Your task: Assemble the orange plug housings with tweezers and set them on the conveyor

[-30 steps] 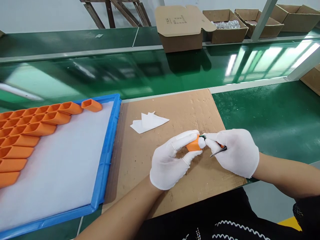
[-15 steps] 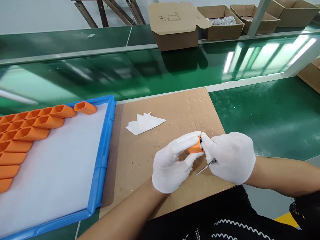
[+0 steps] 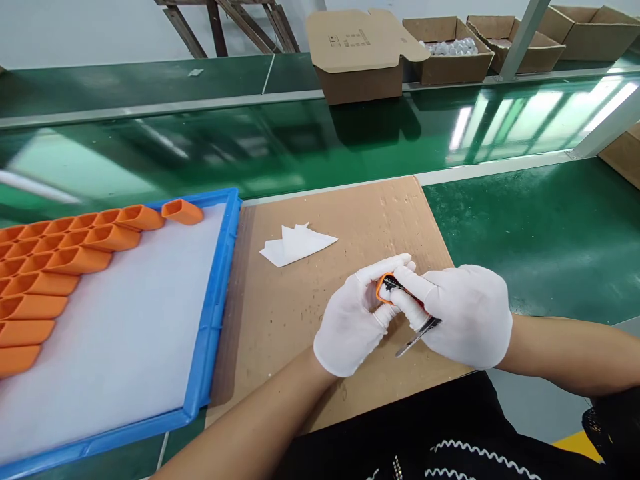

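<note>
My left hand (image 3: 353,319), in a white glove, is wrapped round a small hollow orange casing (image 3: 379,288) above the cardboard sheet. The casing's open end is tilted up and shows something black inside. My right hand (image 3: 460,313), also gloved, has its thumb and fingertips at that opening, partly in it. A slim metal tool (image 3: 413,343), apparently tweezers, is tucked in the right palm and sticks out below the fingers. What the right fingertips pinch, if anything, is hidden.
On the left, a blue tray (image 3: 205,327) holds rows of orange casings (image 3: 75,260). White folded paper (image 3: 299,245) lies on the cardboard sheet (image 3: 280,300). Cardboard boxes (image 3: 360,87) stand on the back ledge, one holding whitish pieces (image 3: 453,48). A metal post (image 3: 607,120) rises at right.
The orange casing has turned in my left hand, so its open end now faces up towards me. My right fingers have moved over the opening. The view has shifted slightly.
</note>
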Available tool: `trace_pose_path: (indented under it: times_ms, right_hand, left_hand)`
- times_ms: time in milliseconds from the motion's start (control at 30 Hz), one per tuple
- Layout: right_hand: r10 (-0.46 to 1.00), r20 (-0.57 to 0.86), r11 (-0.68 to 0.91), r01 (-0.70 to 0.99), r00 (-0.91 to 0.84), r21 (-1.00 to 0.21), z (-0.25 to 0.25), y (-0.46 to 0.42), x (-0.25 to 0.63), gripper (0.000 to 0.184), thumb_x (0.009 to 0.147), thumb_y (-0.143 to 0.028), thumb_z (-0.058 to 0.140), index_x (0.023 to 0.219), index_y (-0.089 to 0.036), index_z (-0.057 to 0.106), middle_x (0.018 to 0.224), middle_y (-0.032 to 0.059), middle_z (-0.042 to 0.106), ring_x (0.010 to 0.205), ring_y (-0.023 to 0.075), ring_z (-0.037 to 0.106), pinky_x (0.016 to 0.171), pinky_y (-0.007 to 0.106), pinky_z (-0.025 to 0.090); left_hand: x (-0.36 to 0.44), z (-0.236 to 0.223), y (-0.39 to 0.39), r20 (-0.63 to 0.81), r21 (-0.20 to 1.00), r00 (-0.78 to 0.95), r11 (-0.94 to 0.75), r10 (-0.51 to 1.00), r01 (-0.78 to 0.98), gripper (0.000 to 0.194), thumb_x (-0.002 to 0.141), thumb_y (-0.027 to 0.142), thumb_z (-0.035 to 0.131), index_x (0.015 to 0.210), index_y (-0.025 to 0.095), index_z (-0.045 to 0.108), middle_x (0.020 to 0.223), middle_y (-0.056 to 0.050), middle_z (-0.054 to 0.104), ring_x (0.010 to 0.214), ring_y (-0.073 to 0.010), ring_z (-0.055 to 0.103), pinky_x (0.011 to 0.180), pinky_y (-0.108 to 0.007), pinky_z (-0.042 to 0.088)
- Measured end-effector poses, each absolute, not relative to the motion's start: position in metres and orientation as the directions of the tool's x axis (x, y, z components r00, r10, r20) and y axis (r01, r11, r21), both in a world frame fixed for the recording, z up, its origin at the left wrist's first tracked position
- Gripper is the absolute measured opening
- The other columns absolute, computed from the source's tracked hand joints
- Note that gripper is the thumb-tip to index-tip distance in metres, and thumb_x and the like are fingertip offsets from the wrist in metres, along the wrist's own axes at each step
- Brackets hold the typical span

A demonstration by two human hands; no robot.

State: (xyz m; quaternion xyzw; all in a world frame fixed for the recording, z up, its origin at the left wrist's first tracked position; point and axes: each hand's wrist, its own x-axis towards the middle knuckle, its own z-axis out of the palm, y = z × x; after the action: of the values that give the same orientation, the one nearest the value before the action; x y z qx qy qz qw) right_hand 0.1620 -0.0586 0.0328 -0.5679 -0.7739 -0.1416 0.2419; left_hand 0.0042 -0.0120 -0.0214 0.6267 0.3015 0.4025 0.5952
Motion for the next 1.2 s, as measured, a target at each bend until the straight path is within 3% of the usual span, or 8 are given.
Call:
trace_pose_path:
  times_ms: [133, 367, 600, 733, 900, 1100, 1200]
  right_hand:
    - [0.811, 0.548, 0.313, 0.943, -0.204, -0.112, 0.031, -0.059, 0.161, 0.026, 0.093, -0.026, 0.055, 0.079, -0.023, 0.076, 0.05, -0.0042, 0.061, 0.042, 0.0101, 0.042, 0.049, 0.03, 0.019]
    - [0.806, 0.551, 0.324, 0.94, -0.217, -0.103, 0.03, -0.061, 0.161, 0.026, 0.095, -0.029, 0.054, 0.094, -0.023, 0.08, 0.052, -0.0043, 0.063, 0.044, 0.0099, 0.045, 0.049, 0.03, 0.02]
    - [0.809, 0.563, 0.343, 0.913, -0.169, -0.219, 0.03, -0.059, 0.166, 0.02, 0.092, -0.026, 0.06, 0.086, -0.026, 0.079, 0.055, -0.0063, 0.066, 0.047, 0.0108, 0.045, 0.052, 0.028, 0.026]
    - [0.821, 0.542, 0.335, 0.919, -0.178, -0.205, 0.03, -0.058, 0.169, 0.029, 0.09, -0.02, 0.055, 0.066, -0.024, 0.07, 0.047, -0.0055, 0.056, 0.044, 0.0108, 0.039, 0.051, 0.029, 0.024]
    - [0.899, 0.406, 0.294, 0.914, -0.165, -0.28, 0.036, -0.057, 0.169, 0.031, 0.089, -0.021, 0.054, 0.061, -0.024, 0.065, 0.049, -0.0041, 0.053, 0.048, 0.0109, 0.037, 0.052, 0.029, 0.023]
    - [0.976, 0.152, 0.209, 0.875, -0.157, -0.437, 0.037, -0.054, 0.173, 0.027, 0.079, -0.02, 0.056, 0.052, -0.02, 0.053, 0.053, -0.0049, 0.048, 0.053, 0.0094, 0.034, 0.054, 0.028, 0.021]
    - [0.988, 0.092, 0.154, 0.815, -0.124, -0.559, 0.033, -0.05, 0.176, 0.02, 0.076, -0.017, 0.057, 0.057, -0.021, 0.06, 0.057, -0.0055, 0.056, 0.055, 0.0093, 0.042, 0.056, 0.027, 0.027]
  left_hand:
    - [0.004, -0.02, -0.012, 0.153, 0.988, 0.506, -0.115, 0.849, -0.106, 0.041, 0.086, 0.029, 0.077, 0.124, 0.022, 0.066, 0.132, -0.013, 0.07, 0.121, -0.028, 0.068, 0.105, -0.04, 0.059]
    - [0.003, -0.018, -0.016, 0.178, 0.984, 0.499, -0.151, 0.848, -0.095, 0.036, 0.088, 0.036, 0.075, 0.12, 0.025, 0.063, 0.135, -0.01, 0.068, 0.121, -0.0259, 0.068, 0.104, -0.039, 0.06]
    - [-0.001, -0.028, -0.016, 0.263, 0.954, 0.51, -0.3, 0.819, -0.011, 0.035, 0.092, 0.019, 0.066, 0.126, 0.026, 0.064, 0.132, -0.01, 0.069, 0.122, -0.0256, 0.068, 0.107, -0.041, 0.058]
    - [-0.004, -0.033, -0.016, 0.33, 0.914, 0.501, -0.404, 0.8, 0.043, 0.043, 0.092, 0.014, 0.062, 0.131, 0.033, 0.062, 0.126, -0.007, 0.072, 0.119, -0.0256, 0.069, 0.108, -0.046, 0.057]
    - [-0.005, -0.034, -0.018, 0.38, 0.844, 0.498, -0.512, 0.779, 0.157, 0.051, 0.09, 0.014, 0.063, 0.135, 0.038, 0.059, 0.13, -0.004, 0.07, 0.112, -0.0265, 0.072, 0.1, -0.044, 0.061]
    - [-0.003, -0.028, -0.015, 0.468, 0.652, 0.56, -0.695, 0.683, 0.303, 0.053, 0.084, 0.002, 0.054, 0.128, 0.029, 0.064, 0.119, -0.007, 0.074, 0.096, -0.0236, 0.074, 0.073, -0.032, 0.064]
    - [-0.003, -0.028, -0.016, 0.432, 0.666, 0.559, -0.668, 0.708, 0.332, 0.047, 0.085, 0.005, 0.058, 0.125, 0.029, 0.066, 0.115, -0.006, 0.075, 0.097, -0.0234, 0.074, 0.076, -0.033, 0.064]
